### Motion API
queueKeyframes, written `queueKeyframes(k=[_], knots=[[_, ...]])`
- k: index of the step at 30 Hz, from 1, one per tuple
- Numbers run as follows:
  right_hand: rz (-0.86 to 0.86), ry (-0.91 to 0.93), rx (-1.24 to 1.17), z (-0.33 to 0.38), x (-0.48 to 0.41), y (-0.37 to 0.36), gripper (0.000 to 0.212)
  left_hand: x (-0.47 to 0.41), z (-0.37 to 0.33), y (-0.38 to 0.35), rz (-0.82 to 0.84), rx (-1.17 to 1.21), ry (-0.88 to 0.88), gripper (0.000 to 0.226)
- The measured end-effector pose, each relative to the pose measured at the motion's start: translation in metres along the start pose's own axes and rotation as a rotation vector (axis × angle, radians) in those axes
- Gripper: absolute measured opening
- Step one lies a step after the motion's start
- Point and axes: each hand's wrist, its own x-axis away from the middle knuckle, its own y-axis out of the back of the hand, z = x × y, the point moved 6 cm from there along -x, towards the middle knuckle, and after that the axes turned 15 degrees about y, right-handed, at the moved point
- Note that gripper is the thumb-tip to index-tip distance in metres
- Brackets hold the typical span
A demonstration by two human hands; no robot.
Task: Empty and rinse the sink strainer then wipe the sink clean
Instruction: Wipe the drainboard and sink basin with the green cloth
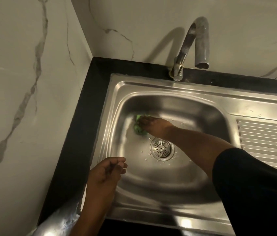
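Observation:
The steel sink [176, 181] fills the middle of the view. Its round slotted strainer [162, 148] sits in the drain, with water drops around it. My right hand [153, 126] reaches across the basin and presses a green scrubbing pad [137, 127] against the far left wall of the bowl; most of the pad is hidden under my fingers. My left hand [108, 171] hovers over the sink's near left rim, fingers loosely curled, holding nothing.
A curved chrome tap [197, 43] stands at the back, its spout over the rim and no water running. A ribbed draining board [267, 140] lies to the right. Black counter [83, 116] borders the sink, with marble walls left and behind.

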Motion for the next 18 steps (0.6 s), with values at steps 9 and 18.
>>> queueKeyframes(k=[9, 18], knots=[[0.156, -0.242, -0.177, -0.046, 0.09, -0.034, 0.063, 0.002, -0.015, -0.011, 0.001, -0.017, -0.022, 0.023], [0.04, -0.342, -0.253, -0.017, 0.061, -0.051, 0.064, 0.001, -0.009, -0.014, 0.024, -0.041, -0.021, 0.018]])
